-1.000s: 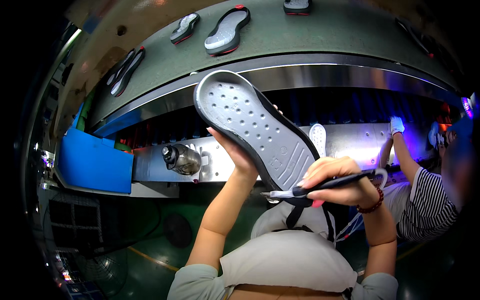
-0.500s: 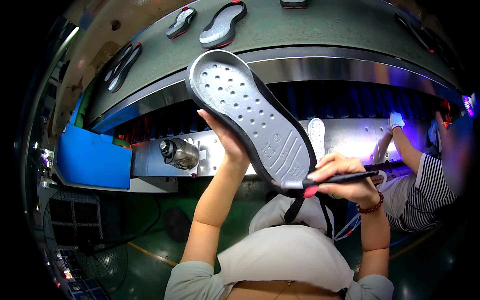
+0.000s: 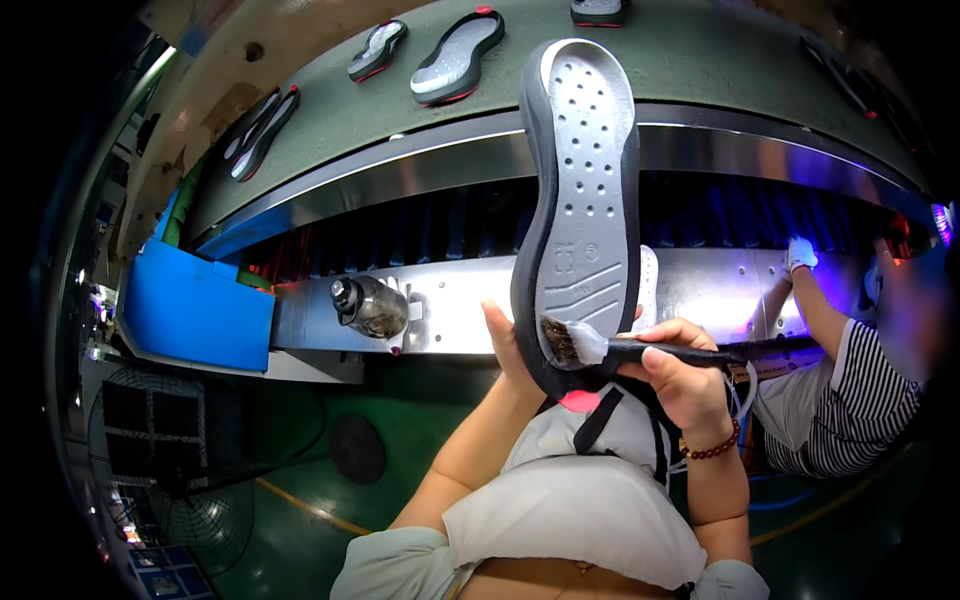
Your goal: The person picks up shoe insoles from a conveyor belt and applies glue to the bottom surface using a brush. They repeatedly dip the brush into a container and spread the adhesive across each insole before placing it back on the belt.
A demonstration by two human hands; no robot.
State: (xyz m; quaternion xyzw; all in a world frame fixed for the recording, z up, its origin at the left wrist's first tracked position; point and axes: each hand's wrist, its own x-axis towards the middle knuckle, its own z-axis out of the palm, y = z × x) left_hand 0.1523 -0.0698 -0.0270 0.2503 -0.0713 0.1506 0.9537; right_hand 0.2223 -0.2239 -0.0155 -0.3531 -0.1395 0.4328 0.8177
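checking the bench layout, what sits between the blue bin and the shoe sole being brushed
A glass jar lying on its side on the metal shelf, between the blue bin and the shoe sole, in the head view.

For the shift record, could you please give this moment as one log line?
left hand: holds shoe sole upright | right hand: brush bristles on sole's heel end | conveyor belt: more soles

Soles (image 3: 458,58) on green conveyor belt (image 3: 700,70), blue bin (image 3: 195,312), glass jar (image 3: 372,305), co-worker's gloved hand (image 3: 800,252), floor fan (image 3: 200,515)
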